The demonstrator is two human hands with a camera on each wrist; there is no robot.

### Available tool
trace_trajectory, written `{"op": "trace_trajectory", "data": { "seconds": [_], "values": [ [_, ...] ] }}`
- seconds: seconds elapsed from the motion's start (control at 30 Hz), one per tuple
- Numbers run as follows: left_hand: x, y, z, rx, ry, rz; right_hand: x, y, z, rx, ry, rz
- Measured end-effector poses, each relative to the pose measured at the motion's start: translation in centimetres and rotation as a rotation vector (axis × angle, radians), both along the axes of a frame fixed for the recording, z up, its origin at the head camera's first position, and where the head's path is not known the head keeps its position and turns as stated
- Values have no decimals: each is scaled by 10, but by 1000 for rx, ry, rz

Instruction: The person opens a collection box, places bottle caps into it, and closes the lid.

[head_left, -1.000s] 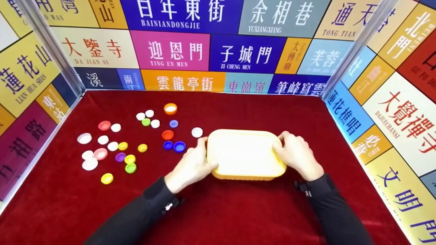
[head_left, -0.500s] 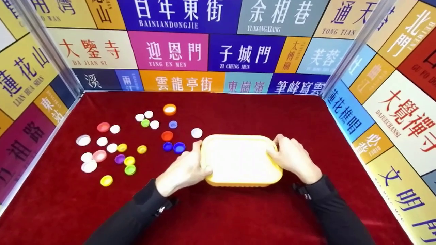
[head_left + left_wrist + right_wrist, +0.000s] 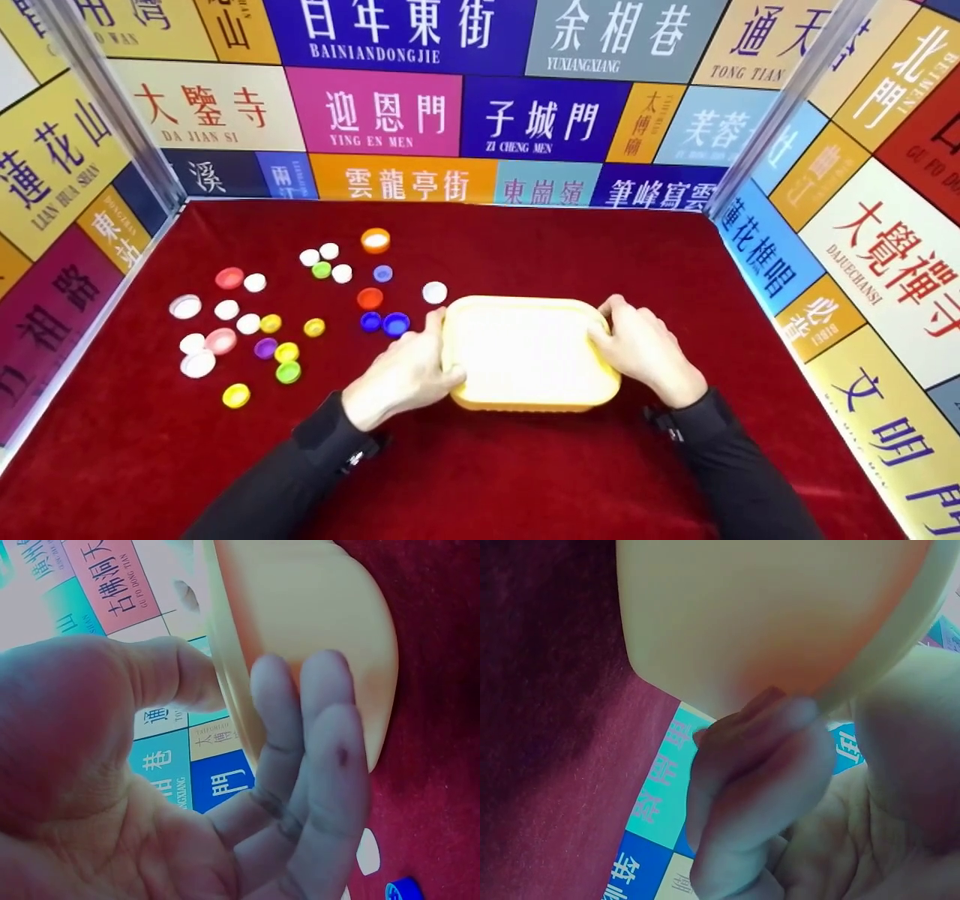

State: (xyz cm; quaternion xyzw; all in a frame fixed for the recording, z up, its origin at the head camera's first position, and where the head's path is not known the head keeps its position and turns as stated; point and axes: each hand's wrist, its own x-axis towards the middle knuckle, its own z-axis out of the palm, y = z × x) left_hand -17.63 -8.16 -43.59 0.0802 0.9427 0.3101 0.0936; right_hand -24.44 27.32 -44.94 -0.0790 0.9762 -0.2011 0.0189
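Shifted nearer, the pale-yellow rectangular plastic container (image 3: 531,352) is pinched by left hand (image 3: 405,373) and right hand (image 3: 649,346), apparently mid-reposition, any lift unclear.

Pale-yellow container held at both ends

The container (image 3: 532,352), a rounded rectangle with a projecting rim and near-white upper face, lies lengthwise between the left hand (image 3: 405,375) and right hand (image 3: 649,349), each gripping one short end.

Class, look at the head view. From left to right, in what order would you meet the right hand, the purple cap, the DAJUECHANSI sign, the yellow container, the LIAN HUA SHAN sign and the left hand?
LIAN HUA SHAN sign → purple cap → left hand → yellow container → right hand → DAJUECHANSI sign
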Motion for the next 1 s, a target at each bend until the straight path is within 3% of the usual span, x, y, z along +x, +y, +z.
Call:
{"op": "trace_trajectory", "data": {
  "seconds": [0.3,0.47,0.57,0.73,0.83,1.0],
  "values": [
    [2,-1,-10,14,72,6,0,2,-2,-52,41,52],
    [-1,0,-14,77,140,13,2,3,4,-93,139,131],
    [-4,0,-14,100,153,21,6,1,10,-112,233,239],
    [-5,2,-14,110,158,32,20,-13,19,-107,371,522],
    [-5,3,-14,119,168,34,30,-23,21,-93,410,673],
    [-4,4,-15,122,170,37,46,-35,19,-23,433,790]
  ]
}}
